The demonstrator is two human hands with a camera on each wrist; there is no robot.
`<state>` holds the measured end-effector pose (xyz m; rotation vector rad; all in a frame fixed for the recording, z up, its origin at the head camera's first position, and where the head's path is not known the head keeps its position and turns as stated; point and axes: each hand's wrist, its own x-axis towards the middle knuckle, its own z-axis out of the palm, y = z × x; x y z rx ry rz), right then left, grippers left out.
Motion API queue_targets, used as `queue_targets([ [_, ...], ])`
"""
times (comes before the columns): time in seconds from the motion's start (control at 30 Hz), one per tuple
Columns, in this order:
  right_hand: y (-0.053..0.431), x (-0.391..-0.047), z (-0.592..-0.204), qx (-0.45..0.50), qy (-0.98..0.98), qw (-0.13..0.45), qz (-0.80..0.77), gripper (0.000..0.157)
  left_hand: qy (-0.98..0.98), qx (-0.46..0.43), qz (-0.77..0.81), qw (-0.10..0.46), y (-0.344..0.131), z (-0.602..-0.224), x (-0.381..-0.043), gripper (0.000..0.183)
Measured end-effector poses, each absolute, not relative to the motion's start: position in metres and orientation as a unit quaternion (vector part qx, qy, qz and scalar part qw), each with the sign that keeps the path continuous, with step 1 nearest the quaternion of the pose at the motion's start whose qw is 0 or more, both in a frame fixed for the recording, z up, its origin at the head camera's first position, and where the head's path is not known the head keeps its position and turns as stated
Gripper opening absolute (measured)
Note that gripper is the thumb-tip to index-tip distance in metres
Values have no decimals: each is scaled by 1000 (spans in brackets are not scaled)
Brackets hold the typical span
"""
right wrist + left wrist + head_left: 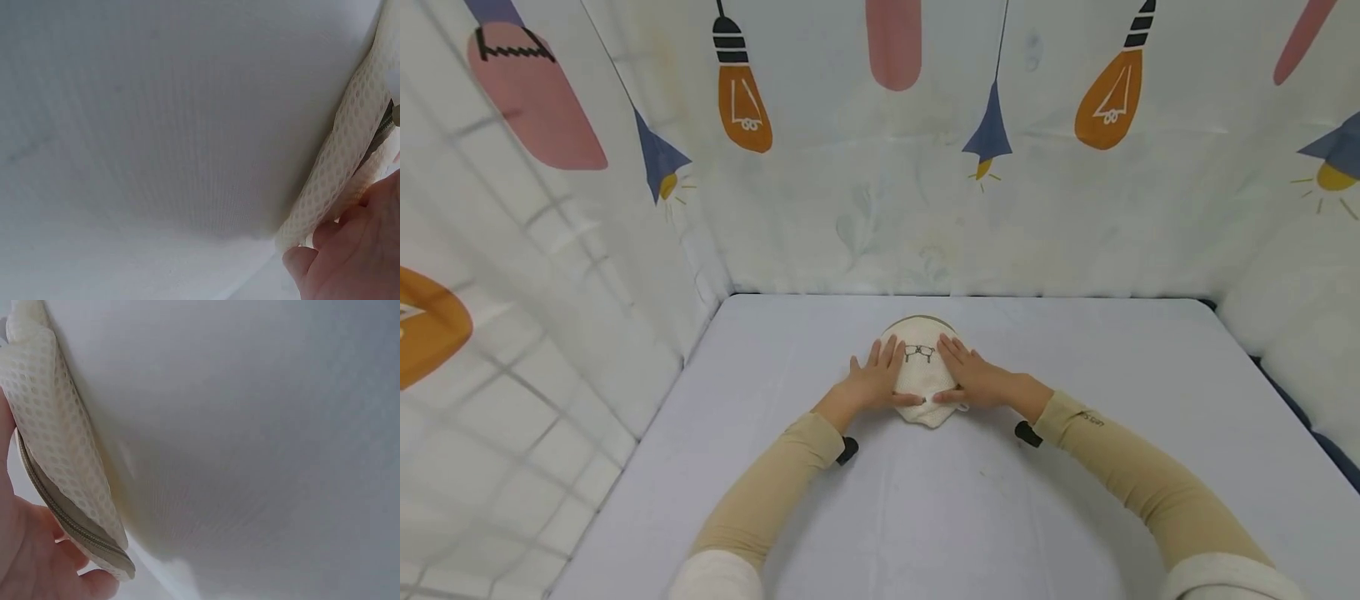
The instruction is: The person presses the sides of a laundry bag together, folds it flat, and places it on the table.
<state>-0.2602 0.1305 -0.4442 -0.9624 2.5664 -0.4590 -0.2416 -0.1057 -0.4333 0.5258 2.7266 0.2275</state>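
A cream zipped mesh laundry bag [923, 379], with a small pair of glasses drawn on its top, lies on the white-covered table. My left hand [871, 385] rests on the bag's left side, fingers extended forward and thumb pointing inward. Opposite it, my right hand [983, 383] lies on the right side in the same way, its thumb close to the left one. A brown zipper [69, 519] runs along the bag's edge beside the left fingers in the left wrist view. The right wrist view has fingertips at the honeycomb mesh side [331, 169].
The white cloth [955, 517] covers the table around the bag. A white curtain [865, 225] printed with lamps and bulbs hangs behind the far edge and along the left side. Dark straps with small devices [1028, 433] sit under the wrists.
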Motion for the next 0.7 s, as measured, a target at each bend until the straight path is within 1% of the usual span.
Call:
queue_targets([
  [0.37,130,-260,-447,-343,910,182,-146,98,964,182,52,188,-103,-433,-237,104],
  [0.6,133,-261,-444,-344,910,171,-157,98,965,185,65,176,-106,-429,-238,103],
  [0.7,134,-262,-443,-346,910,162,-163,96,965,189,74,168,-109,-429,-239,102],
])
